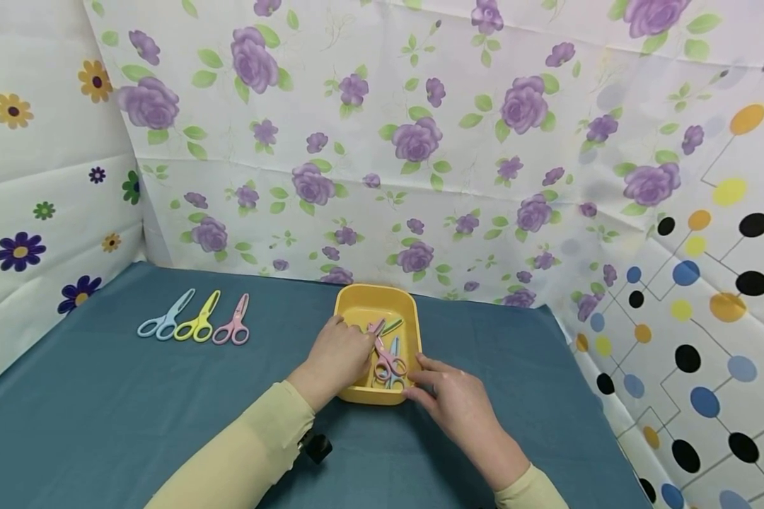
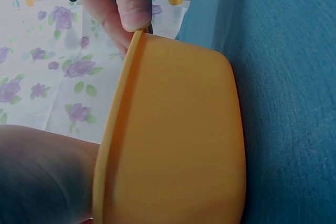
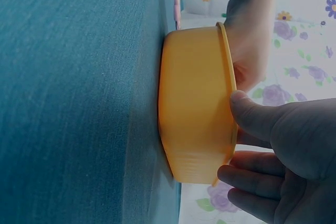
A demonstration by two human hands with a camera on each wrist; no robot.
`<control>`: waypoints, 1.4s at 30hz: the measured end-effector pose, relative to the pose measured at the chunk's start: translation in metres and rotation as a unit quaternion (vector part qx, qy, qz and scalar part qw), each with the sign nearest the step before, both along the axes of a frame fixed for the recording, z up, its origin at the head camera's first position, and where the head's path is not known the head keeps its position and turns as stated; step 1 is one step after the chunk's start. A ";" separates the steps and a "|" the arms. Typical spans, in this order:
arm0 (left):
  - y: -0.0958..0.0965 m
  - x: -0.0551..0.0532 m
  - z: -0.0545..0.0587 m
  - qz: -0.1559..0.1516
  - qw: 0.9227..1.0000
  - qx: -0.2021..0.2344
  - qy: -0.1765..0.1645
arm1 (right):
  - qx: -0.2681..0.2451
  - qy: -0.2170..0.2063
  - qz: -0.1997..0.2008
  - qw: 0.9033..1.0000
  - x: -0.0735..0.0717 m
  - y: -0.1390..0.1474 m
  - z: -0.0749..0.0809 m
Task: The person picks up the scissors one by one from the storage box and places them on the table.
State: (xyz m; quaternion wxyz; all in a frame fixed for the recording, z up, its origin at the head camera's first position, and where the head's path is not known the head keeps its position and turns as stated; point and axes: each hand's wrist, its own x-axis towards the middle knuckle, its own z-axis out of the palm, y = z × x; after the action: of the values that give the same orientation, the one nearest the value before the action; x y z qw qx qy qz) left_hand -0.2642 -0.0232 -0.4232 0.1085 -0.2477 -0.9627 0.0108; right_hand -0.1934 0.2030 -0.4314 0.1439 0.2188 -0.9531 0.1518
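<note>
A yellow plastic bin (image 1: 409,304) stands on the table, with pink scissors (image 1: 382,348), blue scissors (image 1: 395,346) and a green-yellow piece (image 1: 391,326) in it. My left hand (image 1: 344,353) reaches over the bin's left rim, its fingers down at the pink scissors' blades. Those fingertips are mostly hidden, and I cannot tell whether they pinch the scissors. At the near right corner my right hand (image 1: 455,399) grips the bin's rim. The right wrist view shows the thumb of this right hand (image 3: 283,150) against the bin's outer wall (image 3: 197,103), just at the rim.
Blue scissors (image 1: 168,316), yellow scissors (image 1: 197,322) and pink scissors (image 1: 234,324) lie in a row on the blue tablecloth (image 1: 102,410), left of the bin. A floral cloth (image 1: 356,177) hangs behind the table. Patterned sheets flank both sides.
</note>
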 end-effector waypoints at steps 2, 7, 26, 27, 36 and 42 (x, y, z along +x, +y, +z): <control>-0.001 0.001 0.002 -0.002 1.000 0.004 0.009 | 0.000 -0.001 -0.002 1.000 0.000 0.000 0.000; -0.005 0.005 0.009 -0.002 1.000 0.005 0.025 | 0.003 -0.002 -0.007 1.000 -0.001 0.001 0.001; -0.026 0.027 0.025 0.009 0.995 0.022 0.098 | 0.006 -0.010 -0.007 1.000 -0.001 -0.001 0.000; -0.029 0.028 0.025 0.010 0.995 0.022 0.101 | 0.006 -0.009 -0.007 1.000 0.000 -0.001 0.000; -0.043 0.032 0.027 0.013 0.995 0.030 0.095 | 0.004 -0.010 -0.006 1.000 0.001 -0.002 0.000; -0.052 0.034 0.026 0.019 0.995 0.033 0.092 | 0.003 -0.008 -0.009 1.000 0.001 -0.002 0.000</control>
State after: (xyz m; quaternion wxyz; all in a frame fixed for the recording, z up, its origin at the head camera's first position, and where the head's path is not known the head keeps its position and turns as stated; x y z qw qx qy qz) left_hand -0.2306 -0.0748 -0.3967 0.2046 -0.2234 -0.9530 0.0043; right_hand -0.1920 0.2008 -0.4309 0.1372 0.2100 -0.9565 0.1489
